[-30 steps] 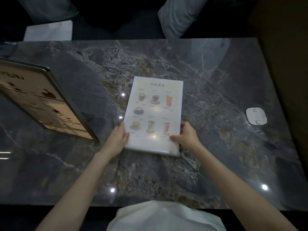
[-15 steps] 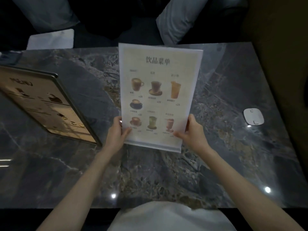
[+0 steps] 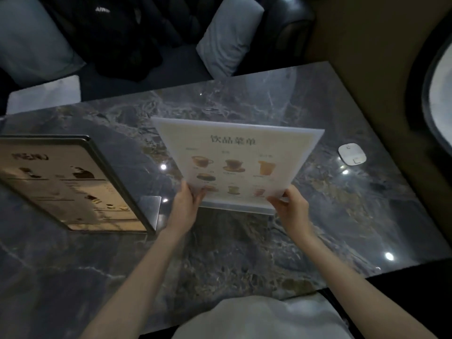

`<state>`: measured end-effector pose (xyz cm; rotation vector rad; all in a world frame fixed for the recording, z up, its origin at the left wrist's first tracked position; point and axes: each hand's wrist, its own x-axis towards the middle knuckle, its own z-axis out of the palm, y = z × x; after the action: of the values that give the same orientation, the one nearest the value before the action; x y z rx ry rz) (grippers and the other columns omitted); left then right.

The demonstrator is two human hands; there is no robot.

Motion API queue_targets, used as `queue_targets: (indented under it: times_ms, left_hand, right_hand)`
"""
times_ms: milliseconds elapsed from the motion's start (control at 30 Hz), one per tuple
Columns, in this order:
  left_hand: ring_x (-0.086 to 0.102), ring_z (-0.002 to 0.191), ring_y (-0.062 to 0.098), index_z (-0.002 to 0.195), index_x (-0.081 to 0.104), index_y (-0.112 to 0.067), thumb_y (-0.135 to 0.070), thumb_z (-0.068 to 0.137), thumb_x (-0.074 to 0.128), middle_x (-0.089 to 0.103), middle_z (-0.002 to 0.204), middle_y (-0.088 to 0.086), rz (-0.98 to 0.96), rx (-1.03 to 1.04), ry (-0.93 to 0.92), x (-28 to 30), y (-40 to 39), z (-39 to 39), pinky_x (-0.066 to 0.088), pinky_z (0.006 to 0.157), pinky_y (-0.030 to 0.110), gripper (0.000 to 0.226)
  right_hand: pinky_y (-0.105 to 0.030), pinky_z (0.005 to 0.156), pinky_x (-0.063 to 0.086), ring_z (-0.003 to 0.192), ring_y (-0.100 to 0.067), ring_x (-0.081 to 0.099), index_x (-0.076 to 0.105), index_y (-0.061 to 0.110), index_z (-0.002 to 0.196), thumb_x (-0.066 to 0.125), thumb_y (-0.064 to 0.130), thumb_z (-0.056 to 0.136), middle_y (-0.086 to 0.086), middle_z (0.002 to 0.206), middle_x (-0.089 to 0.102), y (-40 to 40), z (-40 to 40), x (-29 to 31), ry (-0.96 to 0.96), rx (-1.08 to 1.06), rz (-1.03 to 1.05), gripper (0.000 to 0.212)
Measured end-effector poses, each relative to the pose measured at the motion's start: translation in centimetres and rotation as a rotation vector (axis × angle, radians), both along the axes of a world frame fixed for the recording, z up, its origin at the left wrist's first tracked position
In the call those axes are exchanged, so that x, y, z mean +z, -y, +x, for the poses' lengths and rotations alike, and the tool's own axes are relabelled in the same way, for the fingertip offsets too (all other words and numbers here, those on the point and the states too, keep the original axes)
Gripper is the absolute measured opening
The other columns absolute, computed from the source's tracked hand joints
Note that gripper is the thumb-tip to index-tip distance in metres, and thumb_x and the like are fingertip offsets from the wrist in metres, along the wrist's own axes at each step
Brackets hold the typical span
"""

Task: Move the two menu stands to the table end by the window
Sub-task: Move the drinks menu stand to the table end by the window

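Note:
A clear acrylic menu stand with a white drinks menu [image 3: 239,157] is held above the middle of the dark marble table [image 3: 244,253], tilted back away from me. My left hand [image 3: 187,204] grips its lower left corner and my right hand [image 3: 289,206] grips its lower right corner. A second menu stand [image 3: 73,184], dark-framed with a beige menu, stands tilted on the table's left side, apart from both hands.
A small white rounded device [image 3: 352,154] lies on the table toward the right end. A round window [image 3: 440,77] shows at the far right. Cushions [image 3: 230,37] and a dark seat lie beyond the table's far edge.
The drinks menu stand lay flat on the table, then rose upright in both hands; now it is tilted back and shifted slightly right. The view has turned toward the window side.

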<state>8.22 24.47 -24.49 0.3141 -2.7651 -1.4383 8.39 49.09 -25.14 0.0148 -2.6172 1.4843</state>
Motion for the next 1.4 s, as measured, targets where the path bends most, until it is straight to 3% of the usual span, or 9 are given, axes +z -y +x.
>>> queue_targets:
  times_ms: [133,233,467,633,767,933,1033,1267,1400]
  left_hand:
    - [0.060,0.099,0.031,0.110,0.042,-0.001,-0.020,0.088,0.058,0.063,0.111,0.021,-0.016,-0.063,-0.044,0.2,-0.9,-1.2,0.042,0.071,0.025,0.033]
    - [0.058,0.101,0.031,0.110,0.043,-0.004,-0.023,0.088,0.058,0.060,0.113,0.019,-0.003,-0.133,-0.042,0.8,-2.2,-2.9,0.041,0.073,0.026,0.032]
    - [0.058,0.091,0.031,0.099,0.044,-0.002,-0.020,0.087,0.060,0.061,0.103,0.025,-0.030,-0.291,-0.114,2.7,-8.1,-7.6,0.034,0.063,0.020,0.027]
    - [0.059,0.096,0.029,0.095,0.043,-0.015,-0.021,0.088,0.060,0.061,0.105,0.014,0.041,-0.390,-0.127,3.7,-14.6,-10.8,0.043,0.073,0.028,0.020]
    - [0.059,0.097,0.029,0.107,0.047,-0.011,-0.025,0.088,0.058,0.061,0.109,0.014,0.081,-0.433,-0.102,3.8,-20.3,-13.1,0.050,0.082,0.045,0.025]
    - [0.056,0.097,0.025,0.112,0.046,-0.010,-0.026,0.091,0.052,0.059,0.112,0.012,0.035,-0.505,-0.132,3.0,-27.7,-16.2,0.038,0.074,0.025,0.027]
    - [0.056,0.104,0.031,0.117,0.047,-0.005,-0.025,0.093,0.049,0.059,0.116,0.018,0.007,-0.539,-0.107,2.7,-31.7,-17.8,0.040,0.080,0.032,0.031]
    - [0.053,0.095,0.015,0.119,0.049,-0.010,-0.032,0.094,0.045,0.058,0.106,0.001,0.044,-0.655,-0.061,2.4,-37.8,-19.7,0.035,0.073,0.017,0.034]
    - [0.053,0.094,0.012,0.121,0.049,-0.013,-0.033,0.095,0.044,0.057,0.105,-0.004,0.047,-0.697,-0.029,2.0,-39.9,-20.9,0.038,0.069,0.012,0.034]
  right_hand:
    - [0.004,0.067,0.038,0.079,-0.014,0.058,0.062,0.008,0.103,0.062,0.003,0.081,-0.006,0.098,0.064,-1.1,0.8,0.3,-0.022,-0.038,0.028,0.022]
    - [0.003,0.065,0.041,0.073,0.001,0.057,0.062,0.012,0.104,0.064,0.007,0.081,0.003,0.094,0.062,-2.3,1.2,1.0,-0.030,-0.118,0.013,0.024]
    - [0.003,0.056,0.037,0.068,0.008,0.053,0.061,0.016,0.081,0.066,0.006,0.079,0.002,0.080,0.060,-6.6,1.2,2.5,-0.022,-0.344,-0.006,0.011]
    - [0.005,0.057,0.035,0.065,0.002,0.051,0.058,0.017,0.080,0.067,0.007,0.078,0.005,0.080,0.058,-11.3,0.6,3.3,-0.026,-0.461,0.064,0.014]
    - [0.002,0.058,0.038,0.066,0.009,0.054,0.062,0.016,0.090,0.067,0.009,0.079,0.011,0.079,0.058,-15.8,0.0,3.8,-0.026,-0.544,-0.005,0.014]
    - [0.002,0.062,0.040,0.074,0.016,0.054,0.056,0.027,0.086,0.066,0.008,0.080,0.016,0.082,0.057,-21.3,-1.0,3.8,0.003,-0.619,-0.097,0.022]
    - [0.001,0.062,0.040,0.076,0.014,0.054,0.057,0.026,0.090,0.064,0.005,0.080,0.015,0.084,0.057,-23.8,-1.5,3.4,0.028,-0.650,-0.097,0.023]
    - [-0.014,0.056,0.037,0.062,-0.007,0.048,0.051,0.015,0.076,0.065,0.007,0.079,0.002,0.070,0.053,-27.5,-1.8,1.9,0.029,-0.796,-0.041,0.017]
    - [-0.008,0.053,0.037,0.059,-0.006,0.047,0.046,0.020,0.071,0.066,0.008,0.078,0.006,0.065,0.049,-28.1,-2.4,0.8,0.083,-0.905,-0.087,0.025]
